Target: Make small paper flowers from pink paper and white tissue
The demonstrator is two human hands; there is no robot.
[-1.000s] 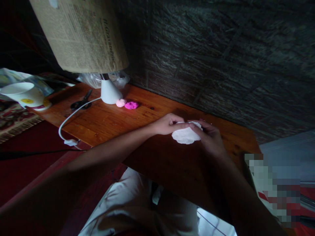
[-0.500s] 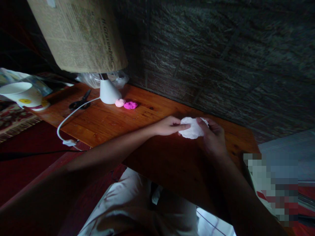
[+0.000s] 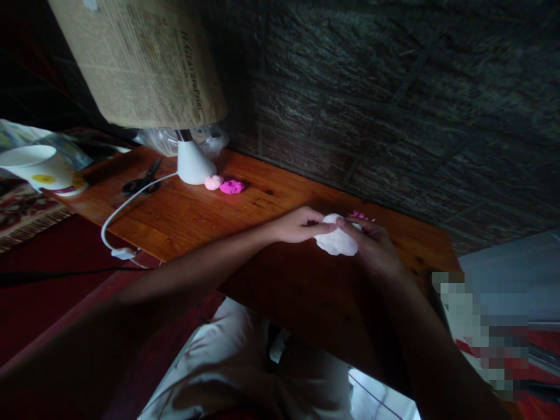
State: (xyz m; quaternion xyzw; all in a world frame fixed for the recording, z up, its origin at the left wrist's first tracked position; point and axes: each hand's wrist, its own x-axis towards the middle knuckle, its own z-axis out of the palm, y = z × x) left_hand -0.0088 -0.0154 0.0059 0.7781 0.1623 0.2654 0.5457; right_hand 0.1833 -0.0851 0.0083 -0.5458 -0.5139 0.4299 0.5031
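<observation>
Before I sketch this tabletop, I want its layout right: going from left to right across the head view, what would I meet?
Paper cup, black scissors, lamp base, pale pink lump, bright pink lump, left hand, white lump, right hand.

Lampshade [image 3: 144, 87] is showing "GravurePrint" in bold, running sideways nr its R edge, w/ "H." or "II." in front; smaller newsprint [image 3: 125, 64] is looking too tiny to read. Cup [image 3: 50, 166] is bearing a yellow mark [image 3: 42, 179], txt illegible.
</observation>
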